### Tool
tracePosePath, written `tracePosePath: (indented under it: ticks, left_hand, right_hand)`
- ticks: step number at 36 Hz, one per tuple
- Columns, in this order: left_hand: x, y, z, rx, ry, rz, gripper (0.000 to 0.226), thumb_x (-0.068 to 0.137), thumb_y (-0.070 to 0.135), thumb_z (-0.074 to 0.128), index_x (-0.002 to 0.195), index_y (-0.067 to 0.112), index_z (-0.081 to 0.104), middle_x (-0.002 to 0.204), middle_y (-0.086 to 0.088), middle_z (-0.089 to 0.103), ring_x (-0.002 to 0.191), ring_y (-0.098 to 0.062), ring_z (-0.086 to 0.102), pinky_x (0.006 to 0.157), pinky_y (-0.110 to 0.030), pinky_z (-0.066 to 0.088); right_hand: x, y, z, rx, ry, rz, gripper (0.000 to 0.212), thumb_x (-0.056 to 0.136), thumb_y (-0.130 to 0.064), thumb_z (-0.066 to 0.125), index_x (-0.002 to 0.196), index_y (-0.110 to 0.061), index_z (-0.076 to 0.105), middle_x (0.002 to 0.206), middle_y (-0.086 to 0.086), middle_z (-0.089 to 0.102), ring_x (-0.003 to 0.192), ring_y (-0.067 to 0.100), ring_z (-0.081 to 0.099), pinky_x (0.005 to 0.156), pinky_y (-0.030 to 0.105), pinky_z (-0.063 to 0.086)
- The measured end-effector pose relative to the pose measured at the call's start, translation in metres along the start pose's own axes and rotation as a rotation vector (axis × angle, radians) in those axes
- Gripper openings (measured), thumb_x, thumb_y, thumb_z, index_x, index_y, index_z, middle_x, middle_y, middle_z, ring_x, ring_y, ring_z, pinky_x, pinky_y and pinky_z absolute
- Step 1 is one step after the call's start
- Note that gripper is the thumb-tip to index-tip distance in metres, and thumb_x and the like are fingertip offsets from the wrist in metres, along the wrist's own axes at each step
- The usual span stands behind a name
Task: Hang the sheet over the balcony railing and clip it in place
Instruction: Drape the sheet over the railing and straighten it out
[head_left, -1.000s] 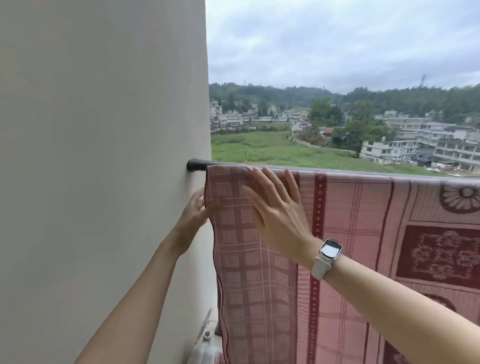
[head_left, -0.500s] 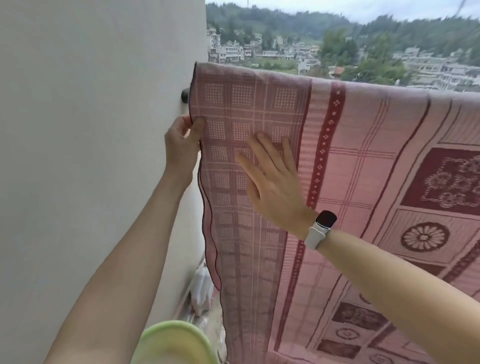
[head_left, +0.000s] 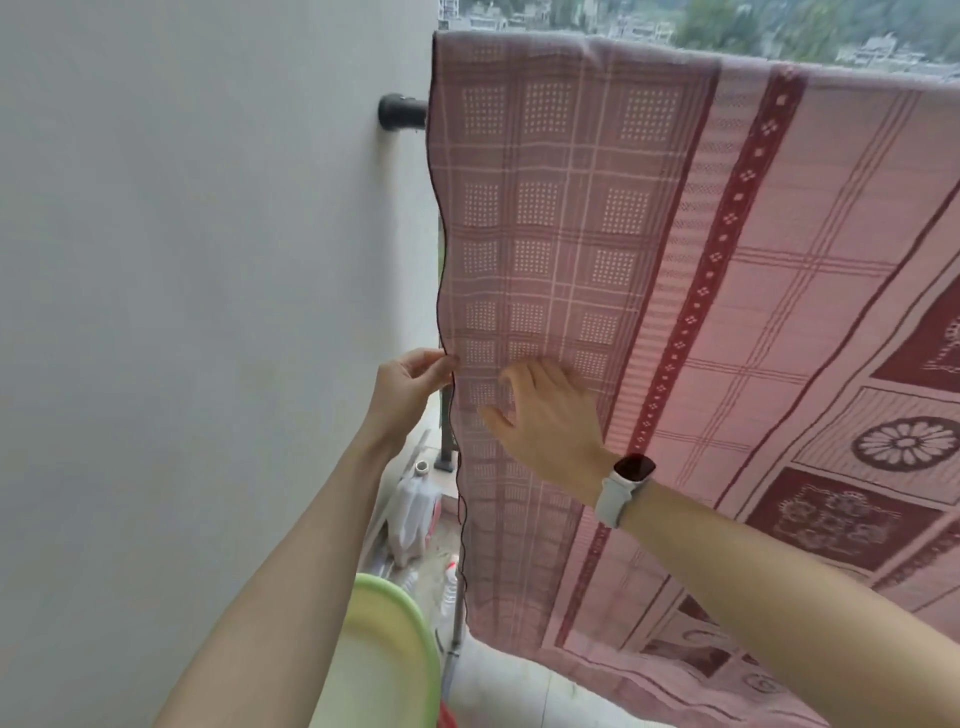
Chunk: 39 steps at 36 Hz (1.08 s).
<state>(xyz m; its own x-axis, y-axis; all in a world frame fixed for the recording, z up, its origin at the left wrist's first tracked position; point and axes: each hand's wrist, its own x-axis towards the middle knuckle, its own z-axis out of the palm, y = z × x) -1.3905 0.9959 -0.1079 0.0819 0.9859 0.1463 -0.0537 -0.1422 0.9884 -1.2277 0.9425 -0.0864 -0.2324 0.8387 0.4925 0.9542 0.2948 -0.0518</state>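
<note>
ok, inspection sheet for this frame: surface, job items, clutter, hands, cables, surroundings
Surface: plain white wall on the left; pale floor below.
Job's things: pink patterned sheet draped over the dark railing, whose end meets the wall. No clips seen.
Clutter: green basin at bottom; white plastic jug and small bottles on the floor by the wall.
Grippers: left hand pinches the sheet's left edge; right hand presses flat on the sheet, white watch on its wrist.
Cables: nothing seen.
Surroundings: buildings and trees beyond the railing.
</note>
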Motion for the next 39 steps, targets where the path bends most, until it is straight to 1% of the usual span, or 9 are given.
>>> tracePosePath:
  ticks: [7,14,19,22,25,27,33,35,39]
  left_hand:
    - [-0.01,0.006,-0.009,-0.054,-0.166,-0.044,0.035,0.095,0.031,0.044,0.107,0.005,0.064,0.106,-0.01,0.069,0.097,-0.021,0.067,0.091,-0.029,0.05]
    - [-0.011,-0.008,-0.021,0.049,-0.109,-0.066,0.024,0.093,0.025,0.052,0.115,0.018,0.058,0.111,-0.003,0.063,0.098,-0.017,0.064,0.092,-0.034,0.048]
    - [-0.001,-0.025,-0.008,0.121,-0.223,-0.027,0.072,0.072,0.053,0.066,0.135,0.031,0.038,0.137,0.005,0.044,0.118,-0.01,0.05,0.09,-0.025,0.044]
    - [0.003,-0.031,0.009,0.106,-0.265,-0.018,0.062,0.071,0.049,0.069,0.126,0.027,0.051,0.118,0.01,0.062,0.104,-0.006,0.06,0.088,-0.027,0.05]
    - [0.01,-0.04,0.022,0.136,-0.07,0.049,0.009,0.084,0.034,0.061,0.085,0.026,0.066,0.072,0.008,0.065,0.062,0.0,0.055,0.063,-0.022,0.047]
    - [0.014,-0.047,0.024,0.101,0.022,0.077,0.034,0.092,0.027,0.053,0.058,0.027,0.059,0.049,0.015,0.051,0.047,-0.001,0.041,0.049,-0.019,0.036]
    - [0.019,-0.067,0.012,0.164,0.083,0.029,0.032,0.095,0.024,0.048,0.086,-0.002,0.064,0.056,0.012,0.053,0.054,-0.008,0.045,0.053,-0.02,0.037]
    - [0.02,-0.078,0.003,0.219,0.088,0.013,0.035,0.095,0.025,0.048,0.079,-0.003,0.06,0.063,-0.006,0.047,0.061,-0.019,0.039,0.059,-0.029,0.032]
    - [0.023,-0.1,-0.01,0.365,0.083,-0.084,0.039,0.094,0.028,0.049,0.069,0.0,0.056,0.056,0.0,0.042,0.059,-0.02,0.037,0.057,-0.031,0.029]
  right_hand:
    - [0.01,-0.03,0.03,-0.028,-0.087,0.129,0.045,0.077,-0.061,0.055,0.072,-0.017,0.06,0.067,0.003,0.068,0.066,0.024,0.066,0.059,0.03,0.046]
    - [0.007,-0.017,0.046,0.038,-0.09,0.173,0.041,0.097,-0.034,0.033,0.062,-0.016,0.044,0.06,0.009,0.062,0.053,0.029,0.06,0.046,0.027,0.035]
    - [-0.033,0.022,0.037,0.144,-0.004,0.142,0.034,0.089,-0.028,0.057,0.061,-0.011,0.047,0.052,0.01,0.056,0.047,0.031,0.055,0.044,0.033,0.041]
    - [-0.048,0.044,0.03,0.152,0.072,0.229,0.034,0.087,-0.023,0.059,0.059,-0.012,0.045,0.048,0.004,0.05,0.043,0.027,0.052,0.042,0.03,0.04]
    - [-0.053,0.059,0.021,0.146,0.164,0.235,0.03,0.085,-0.02,0.053,0.059,-0.017,0.038,0.046,-0.006,0.038,0.036,0.019,0.04,0.038,0.022,0.028]
    - [-0.055,0.063,0.017,0.164,0.191,0.238,0.028,0.085,-0.019,0.049,0.059,-0.017,0.037,0.044,-0.006,0.036,0.034,0.016,0.035,0.037,0.023,0.026]
    - [-0.047,0.057,0.011,0.192,0.251,0.192,0.028,0.087,-0.027,0.04,0.061,-0.021,0.032,0.044,-0.006,0.033,0.033,0.015,0.031,0.034,0.026,0.028]
    - [-0.04,0.051,0.01,0.218,0.254,0.166,0.03,0.087,-0.027,0.041,0.059,-0.017,0.036,0.044,-0.007,0.033,0.032,0.017,0.033,0.034,0.026,0.027]
    - [-0.024,0.033,0.005,0.234,0.3,0.082,0.035,0.086,-0.024,0.046,0.055,-0.006,0.042,0.041,0.0,0.039,0.034,0.017,0.038,0.037,0.022,0.028]
